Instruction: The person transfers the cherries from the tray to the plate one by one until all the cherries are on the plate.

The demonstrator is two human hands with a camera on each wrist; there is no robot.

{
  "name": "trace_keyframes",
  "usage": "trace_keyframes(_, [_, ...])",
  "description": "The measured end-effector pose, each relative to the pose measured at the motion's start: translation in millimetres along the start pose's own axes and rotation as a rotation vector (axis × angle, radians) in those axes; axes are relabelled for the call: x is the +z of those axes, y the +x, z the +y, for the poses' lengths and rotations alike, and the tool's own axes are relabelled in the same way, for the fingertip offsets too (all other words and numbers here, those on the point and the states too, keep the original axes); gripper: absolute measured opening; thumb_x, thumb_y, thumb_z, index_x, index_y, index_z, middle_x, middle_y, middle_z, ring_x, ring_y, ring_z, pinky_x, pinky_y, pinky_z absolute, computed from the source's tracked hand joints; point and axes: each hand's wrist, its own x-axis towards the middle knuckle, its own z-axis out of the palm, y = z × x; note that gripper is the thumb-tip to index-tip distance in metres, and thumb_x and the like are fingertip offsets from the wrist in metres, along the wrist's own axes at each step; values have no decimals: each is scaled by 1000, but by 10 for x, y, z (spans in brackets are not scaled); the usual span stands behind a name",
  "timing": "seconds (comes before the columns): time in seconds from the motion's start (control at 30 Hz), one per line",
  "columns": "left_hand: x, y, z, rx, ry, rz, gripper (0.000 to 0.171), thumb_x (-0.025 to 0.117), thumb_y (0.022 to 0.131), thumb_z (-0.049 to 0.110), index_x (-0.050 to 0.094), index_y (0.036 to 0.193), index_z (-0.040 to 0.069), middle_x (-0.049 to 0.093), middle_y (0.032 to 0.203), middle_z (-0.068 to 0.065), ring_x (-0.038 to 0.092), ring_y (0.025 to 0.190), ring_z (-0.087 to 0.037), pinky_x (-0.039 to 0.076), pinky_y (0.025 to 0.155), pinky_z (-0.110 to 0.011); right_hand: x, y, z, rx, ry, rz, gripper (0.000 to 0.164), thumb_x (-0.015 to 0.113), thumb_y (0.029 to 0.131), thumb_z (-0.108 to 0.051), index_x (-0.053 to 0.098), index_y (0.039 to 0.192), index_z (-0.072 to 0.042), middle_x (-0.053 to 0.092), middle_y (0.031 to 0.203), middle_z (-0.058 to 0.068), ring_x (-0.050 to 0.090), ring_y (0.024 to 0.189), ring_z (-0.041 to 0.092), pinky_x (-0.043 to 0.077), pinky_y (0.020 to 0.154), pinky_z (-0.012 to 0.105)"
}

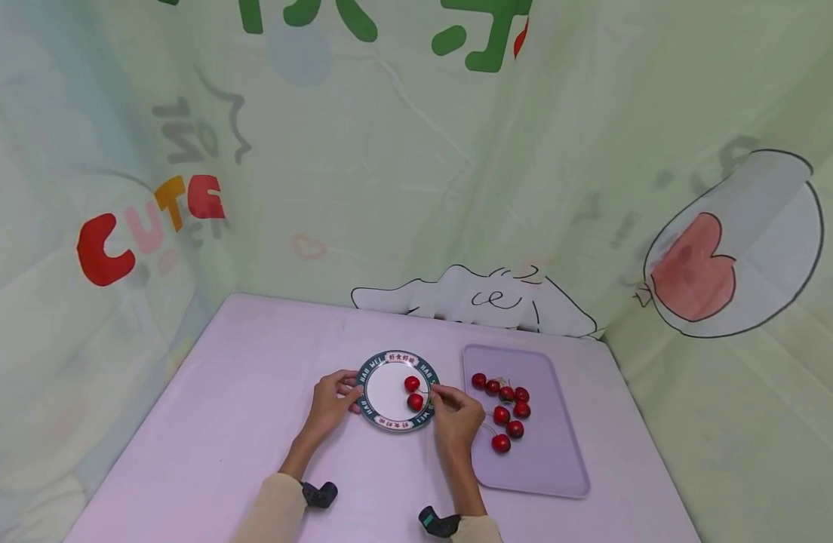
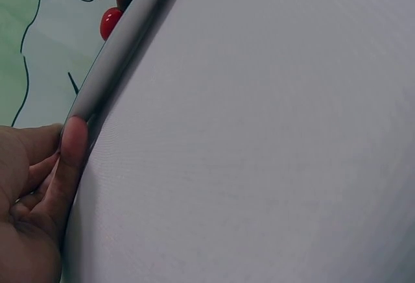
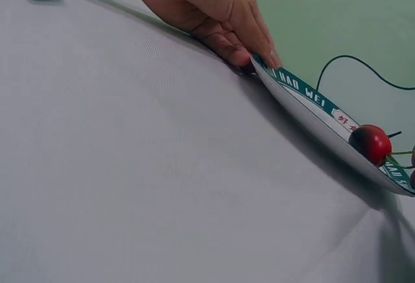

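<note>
A round plate (image 1: 385, 396) with a dark green lettered rim is in front of me on the table. My left hand (image 1: 330, 403) grips its left edge, thumb on the rim and fingers beneath; the right wrist view also shows this left hand (image 3: 207, 10). Two red cherries (image 1: 413, 394) are on the right half of the plate. My right hand (image 1: 457, 422) is at the plate's right rim, its thumb and fingertips pinching the thin cherry stems. In the right wrist view, one cherry (image 3: 369, 144) shows over the plate rim, green stems running to the frame's right edge.
A purple tray (image 1: 552, 460) lies to the right, close beside my right hand, with several cherries (image 1: 501, 415) on it. The white-covered table (image 1: 253, 377) meets a printed curtain (image 1: 389, 188) at the back and sides.
</note>
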Motion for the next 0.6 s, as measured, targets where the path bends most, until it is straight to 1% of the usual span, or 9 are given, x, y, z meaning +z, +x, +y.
trace_keyframes(0.1, [0, 2, 0, 4, 1, 1, 36, 74, 101, 2, 69, 137, -4, 71, 109, -17, 71, 65, -13, 63, 63, -22, -3, -6, 14, -55, -17, 1, 17, 85, 91, 1, 86, 107, -5, 86, 101, 6, 81, 100, 27, 52, 91, 2])
trace_keyframes(0.23, [3, -2, 1, 9, 1, 4, 36, 74, 101, 1, 69, 136, -4, 72, 109, -17, 71, 64, -13, 63, 62, -22, -9, -13, 11, -95, -28, 4, 18, 85, 90, 3, 86, 107, -3, 86, 100, 8, 82, 95, 28, 52, 90, 2])
trace_keyframes(0.47, [11, -7, -4, 14, 1, 8, 35, 73, 102, 1, 69, 136, -5, 70, 108, -17, 71, 63, -11, 63, 62, -23, -28, -24, -13, -76, -51, -18, 20, 86, 90, 3, 85, 108, -4, 86, 102, 7, 81, 95, 26, 50, 93, 2])
trace_keyframes(0.6, [12, -18, 8, 12, 12, 9, 35, 73, 102, 1, 69, 136, -5, 71, 108, -18, 71, 64, -11, 63, 63, -22, -39, -35, -23, -90, -66, -16, 20, 86, 89, 3, 86, 108, -4, 86, 101, 7, 81, 94, 26, 53, 96, 6])
